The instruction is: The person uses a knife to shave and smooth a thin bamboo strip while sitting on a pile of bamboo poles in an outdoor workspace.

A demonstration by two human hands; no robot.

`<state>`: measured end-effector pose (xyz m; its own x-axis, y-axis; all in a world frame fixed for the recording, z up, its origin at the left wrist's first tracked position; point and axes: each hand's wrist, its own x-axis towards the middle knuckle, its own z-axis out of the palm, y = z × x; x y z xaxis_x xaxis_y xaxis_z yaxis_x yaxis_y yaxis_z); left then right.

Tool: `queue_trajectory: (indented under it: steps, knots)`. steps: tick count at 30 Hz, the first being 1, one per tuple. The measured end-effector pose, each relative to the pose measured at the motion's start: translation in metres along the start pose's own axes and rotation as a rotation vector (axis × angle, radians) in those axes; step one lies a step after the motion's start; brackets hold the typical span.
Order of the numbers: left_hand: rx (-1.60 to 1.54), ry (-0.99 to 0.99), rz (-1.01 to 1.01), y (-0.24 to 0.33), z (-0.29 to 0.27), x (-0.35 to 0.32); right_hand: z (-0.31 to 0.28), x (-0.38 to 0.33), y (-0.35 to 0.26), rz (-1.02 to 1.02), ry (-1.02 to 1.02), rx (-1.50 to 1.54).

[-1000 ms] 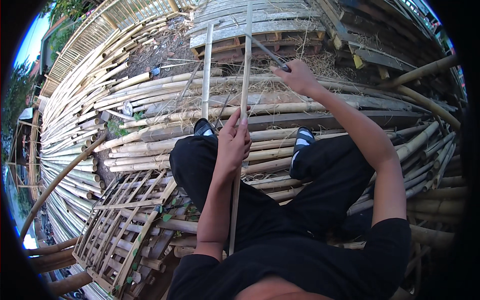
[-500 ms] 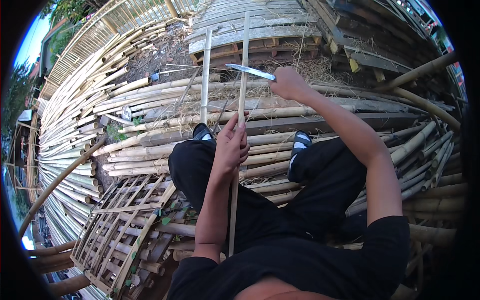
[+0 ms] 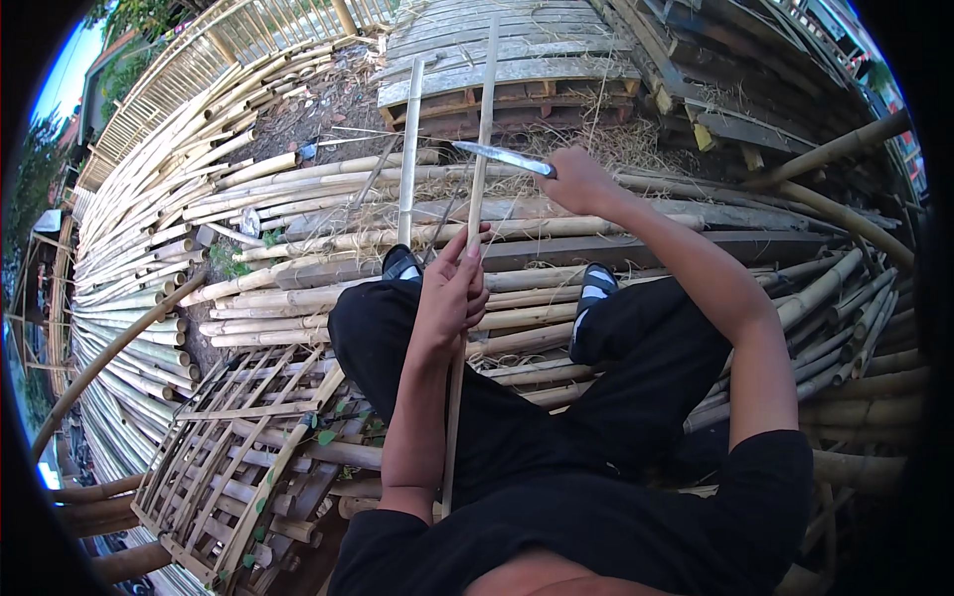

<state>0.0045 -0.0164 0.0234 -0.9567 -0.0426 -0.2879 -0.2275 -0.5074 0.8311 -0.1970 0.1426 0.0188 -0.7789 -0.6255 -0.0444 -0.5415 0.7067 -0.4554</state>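
My left hand [image 3: 453, 286] is closed around a long, thin bamboo strip [image 3: 484, 119]. The strip runs from beside my left forearm, over my dark trousers, and out toward the wooden pallets. In my right hand [image 3: 584, 183] I grip a knife [image 3: 505, 157] by its handle, which my fingers mostly hide. Its blade points left and lies across the strip, well beyond my left hand. A second pale bamboo strip [image 3: 409, 149] stands to the left of the held one, with its lower end near my left foot.
Bamboo poles [image 3: 328, 253] lie in rows under and around my feet. Wooden pallets [image 3: 507, 70] are stacked ahead, and a slatted bamboo frame [image 3: 238, 447] lies at the lower left. A leaning pole [image 3: 119, 358] crosses the left side; others cross at the right.
The knife and my right hand have come slightly nearer along the strip. My left hand and the strip's near end have shifted a little left.
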Motion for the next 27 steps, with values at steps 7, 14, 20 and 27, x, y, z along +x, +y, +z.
queue_trajectory:
  steps: [7, 14, 20, 27]
  knots:
    - [0.016, 0.028, 0.020, -0.005, 0.004, 0.005, 0.001, -0.022, -0.037, 0.157, -0.368, 0.884]
    - [0.068, 0.020, 0.069, -0.007, 0.015, 0.005, 0.003, -0.025, -0.063, 0.156, -0.219, 1.028]
    - [0.274, -0.100, -0.030, -0.010, 0.004, 0.005, -0.022, -0.009, -0.037, 0.185, -0.001, 1.213]
    - [0.375, -0.320, -0.160, -0.004, 0.011, -0.004, -0.052, 0.003, 0.004, 0.225, 0.217, 1.244]
